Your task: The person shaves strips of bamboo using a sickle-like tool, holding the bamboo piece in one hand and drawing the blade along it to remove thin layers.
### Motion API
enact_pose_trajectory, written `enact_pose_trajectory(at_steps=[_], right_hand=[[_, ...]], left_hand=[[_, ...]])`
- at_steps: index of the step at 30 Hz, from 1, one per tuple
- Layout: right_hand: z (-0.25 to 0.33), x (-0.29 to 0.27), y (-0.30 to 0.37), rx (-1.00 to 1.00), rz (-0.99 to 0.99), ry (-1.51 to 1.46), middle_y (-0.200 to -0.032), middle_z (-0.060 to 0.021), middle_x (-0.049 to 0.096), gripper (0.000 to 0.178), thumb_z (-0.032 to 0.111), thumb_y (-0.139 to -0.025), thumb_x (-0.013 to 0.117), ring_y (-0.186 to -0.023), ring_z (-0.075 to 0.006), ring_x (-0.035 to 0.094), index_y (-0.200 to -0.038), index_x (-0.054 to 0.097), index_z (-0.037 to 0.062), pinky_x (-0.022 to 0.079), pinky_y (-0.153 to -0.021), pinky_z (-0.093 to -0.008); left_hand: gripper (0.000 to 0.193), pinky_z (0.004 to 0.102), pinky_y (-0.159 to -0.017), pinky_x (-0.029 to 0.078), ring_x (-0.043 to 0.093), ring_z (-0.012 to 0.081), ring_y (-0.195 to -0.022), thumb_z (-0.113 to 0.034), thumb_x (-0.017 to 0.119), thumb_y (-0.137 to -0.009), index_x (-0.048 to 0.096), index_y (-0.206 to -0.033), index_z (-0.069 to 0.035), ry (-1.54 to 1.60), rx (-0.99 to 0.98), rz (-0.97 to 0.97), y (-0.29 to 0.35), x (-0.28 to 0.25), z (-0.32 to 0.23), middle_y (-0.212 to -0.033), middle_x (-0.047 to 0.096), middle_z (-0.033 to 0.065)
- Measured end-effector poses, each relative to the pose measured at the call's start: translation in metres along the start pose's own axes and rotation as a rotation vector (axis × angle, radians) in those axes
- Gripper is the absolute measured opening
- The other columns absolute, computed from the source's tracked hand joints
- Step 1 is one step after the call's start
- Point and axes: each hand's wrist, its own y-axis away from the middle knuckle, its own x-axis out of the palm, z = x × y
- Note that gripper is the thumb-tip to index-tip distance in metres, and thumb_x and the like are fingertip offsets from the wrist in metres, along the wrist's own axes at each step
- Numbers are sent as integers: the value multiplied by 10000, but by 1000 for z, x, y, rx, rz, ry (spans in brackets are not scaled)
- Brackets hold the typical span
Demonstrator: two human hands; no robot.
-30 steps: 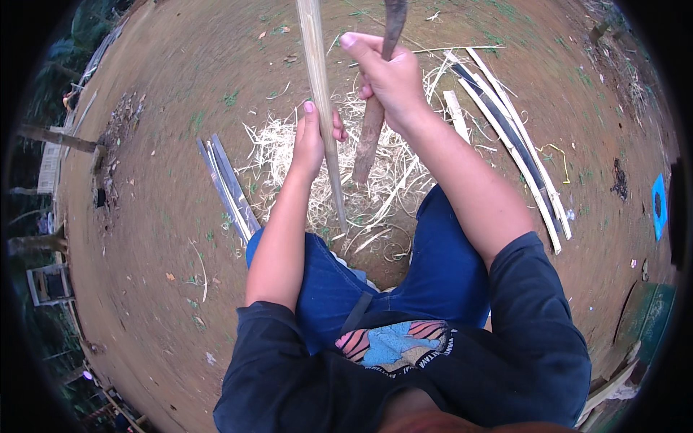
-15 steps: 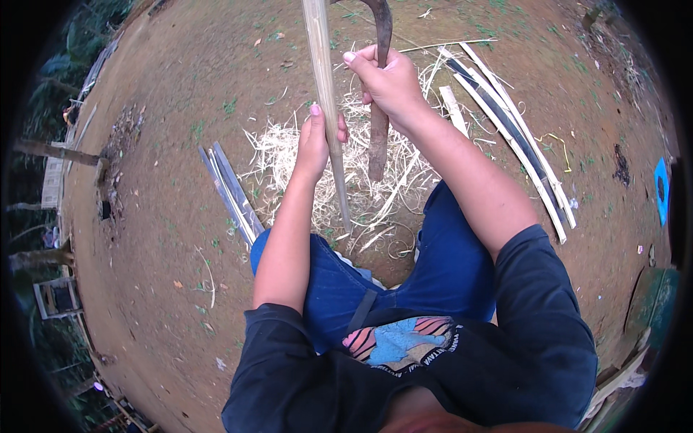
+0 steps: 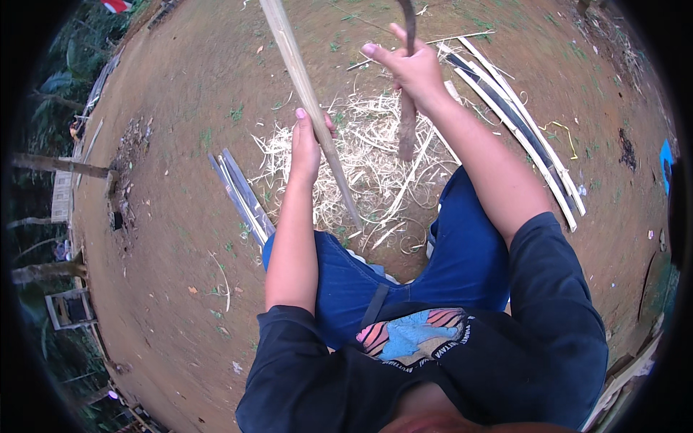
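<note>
My left hand (image 3: 306,148) is wrapped round a long, pale wooden pole (image 3: 297,68). Tilted, the pole runs from beyond the top edge down to a narrower end near my knees. To its right, my right hand (image 3: 423,78) holds a sickle (image 3: 407,133) by its rough brown wooden handle, with the thumb and a finger stretched away from it. The sickle's upper part goes out of the picture at the top. Blade and pole are apart where I can see them. Below both hands lies a heap of thin, curly wood shavings (image 3: 368,166).
Long split strips (image 3: 516,123), pale and dark, lie on the bare earth to the right. A shorter bundle of dark and pale strips (image 3: 242,195) lies by my left knee. A yellow cord (image 3: 570,137) is farther right. Posts (image 3: 61,165) stand at the left edge.
The pole's top has tilted to the left. My right hand has moved right and up with the sickle, away from the pole, and its fingers look looser. The whole view has shifted slightly.
</note>
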Motion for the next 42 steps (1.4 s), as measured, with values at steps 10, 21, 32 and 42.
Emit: enact_pose_trajectory(at_steps=[10, 21, 32, 42], right_hand=[[31, 23, 24, 97, 305, -390, -614, 67, 508, 318, 267, -859, 777, -464, -13, 452, -994, 659, 4, 367, -421, -189], [34, 18, 30, 85, 349, -336, -652, 39, 551, 328, 290, -852, 777, -493, -31, 488, -975, 667, 6, 408, -447, -195], [11, -9, 16, 72, 283, -303, -695, -2, 580, 378, 340, -835, 771, -529, -72, 544, -974, 678, 0, 470, -469, -244], [-9, -37, -2, 43, 197, -255, -694, -32, 640, 273, 325, -849, 725, -562, -133, 585, -853, 706, 53, 473, -489, -304]], left_hand=[[722, 328, -834, 455, 551, 164, -913, -624, 262, -1015, 579, -1197, 0, -369, 257, -35, -1, 13, -48, -1011, 622, 80], [317, 211, -586, 454, 580, 55, -671, -247, 695, -932, 674, -1118, 9, -839, 677, -207, -43, 49, -216, -825, 662, 27], [681, 344, -912, 465, 632, 222, -917, -537, 346, -1031, 628, -1230, 49, -1235, -8, -204, -24, -84, -230, -1003, 678, 166], [344, 377, -625, 491, 599, 224, -658, -355, 666, -889, 665, -1028, -41, -364, 358, 1618, 229, 14, -356, -744, 606, 42]])
